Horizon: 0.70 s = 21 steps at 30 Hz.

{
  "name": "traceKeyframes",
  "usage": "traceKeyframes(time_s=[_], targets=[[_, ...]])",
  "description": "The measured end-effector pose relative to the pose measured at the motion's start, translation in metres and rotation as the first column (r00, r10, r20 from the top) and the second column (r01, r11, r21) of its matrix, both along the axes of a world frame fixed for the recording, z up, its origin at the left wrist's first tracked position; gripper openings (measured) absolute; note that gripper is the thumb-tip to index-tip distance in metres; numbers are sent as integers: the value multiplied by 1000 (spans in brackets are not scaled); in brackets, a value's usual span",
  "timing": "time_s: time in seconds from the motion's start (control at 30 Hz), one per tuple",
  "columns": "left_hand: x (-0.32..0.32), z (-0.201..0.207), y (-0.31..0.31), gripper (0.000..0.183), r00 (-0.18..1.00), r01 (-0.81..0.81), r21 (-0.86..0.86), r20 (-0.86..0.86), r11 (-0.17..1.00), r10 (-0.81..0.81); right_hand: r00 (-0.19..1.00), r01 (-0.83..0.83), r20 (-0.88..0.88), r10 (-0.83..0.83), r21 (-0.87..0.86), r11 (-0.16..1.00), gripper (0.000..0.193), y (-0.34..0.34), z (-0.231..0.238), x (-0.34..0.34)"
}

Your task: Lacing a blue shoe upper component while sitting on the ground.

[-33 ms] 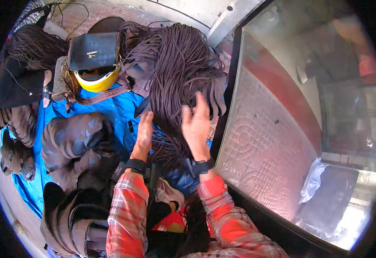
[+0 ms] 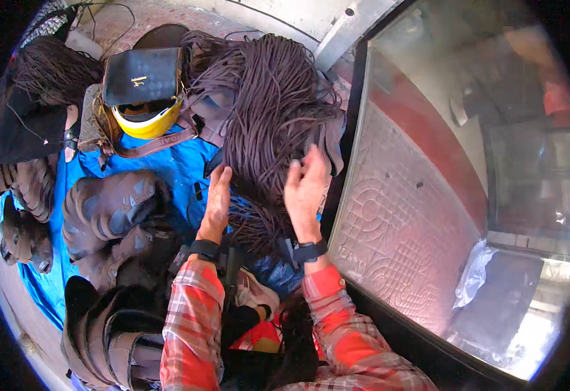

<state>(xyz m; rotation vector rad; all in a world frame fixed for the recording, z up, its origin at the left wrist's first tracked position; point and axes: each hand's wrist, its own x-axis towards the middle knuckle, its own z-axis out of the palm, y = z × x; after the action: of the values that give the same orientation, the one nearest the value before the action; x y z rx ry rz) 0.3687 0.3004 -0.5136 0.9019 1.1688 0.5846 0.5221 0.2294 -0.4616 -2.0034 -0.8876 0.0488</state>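
Note:
Over the lower edge of a big heap of brown cords [image 2: 268, 111], both my hands are raised with a gap between them. My left hand [image 2: 216, 205] is open, fingers straight and palm turned inward, holding nothing. Slightly higher and to the right, my right hand [image 2: 307, 192] is open too, its fingers apart and a little bent, nothing visible in it. Dark bands circle both wrists. More loose cord ends [image 2: 259, 225] show between the hands. Close to my right fingers lie flat brown strips [image 2: 332, 146] beside the heap.
A blue tarp [image 2: 158, 153] lies beneath stacks of dark shaped pieces [image 2: 118, 208] on the left. A black bag [image 2: 143, 77] sits on something yellow [image 2: 148, 124]. To the right stands a dark-framed glass panel [image 2: 347, 189]. A shoe [image 2: 256, 292] shows below my hands.
My right hand has dropped slightly and shifted right, its fingers now more bent. My left hand is almost where it was.

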Motion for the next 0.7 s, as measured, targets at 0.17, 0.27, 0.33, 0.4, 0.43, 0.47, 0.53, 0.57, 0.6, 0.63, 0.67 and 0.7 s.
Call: traceKeyframes(time_s=[0.17,0.27,0.33,0.4,0.43,0.47,0.53,0.57,0.6,0.63,0.67,0.7], targets=[[3,12,-5,68,998,-11,-140,64,990,20,913,-47,379,153,-275,960,46,24,-24,16],[14,-13,-5,69,978,-143,-225,119,964,173,894,25,415,169,-423,906,56,35,-52,21],[6,-18,-3,69,973,-128,-264,154,956,173,913,12,371,170,-439,898,56,34,-52,1],[2,-19,-1,64,963,-179,-354,130,918,238,951,21,292,101,-388,922,58,24,-43,-18],[1,-18,0,66,969,-127,-349,156,928,192,940,30,322,115,-413,910,59,18,-48,-21],[0,-17,0,68,973,-76,-343,181,936,145,940,31,321,115,-416,909,59,18,-48,-19],[4,-10,1,64,972,-88,-306,183,948,149,907,10,394,151,-379,925,57,20,-41,-10],[8,-7,1,61,970,-98,-272,187,957,153,893,11,421,160,-375,927,58,24,-38,-3],[9,-4,1,61,971,-104,-266,182,958,156,895,4,417,162,-369,929,58,30,-35,-5],[11,0,0,57,973,-103,-199,185,974,141,920,-9,361,154,-374,927,59,35,-32,-8],[14,3,-2,54,974,-101,-132,188,986,125,941,-22,304,147,-379,925,60,38,-28,-11],[15,5,-5,49,977,-93,-56,187,994,102,960,-135,179,215,-377,916,62,37,-30,-19]])
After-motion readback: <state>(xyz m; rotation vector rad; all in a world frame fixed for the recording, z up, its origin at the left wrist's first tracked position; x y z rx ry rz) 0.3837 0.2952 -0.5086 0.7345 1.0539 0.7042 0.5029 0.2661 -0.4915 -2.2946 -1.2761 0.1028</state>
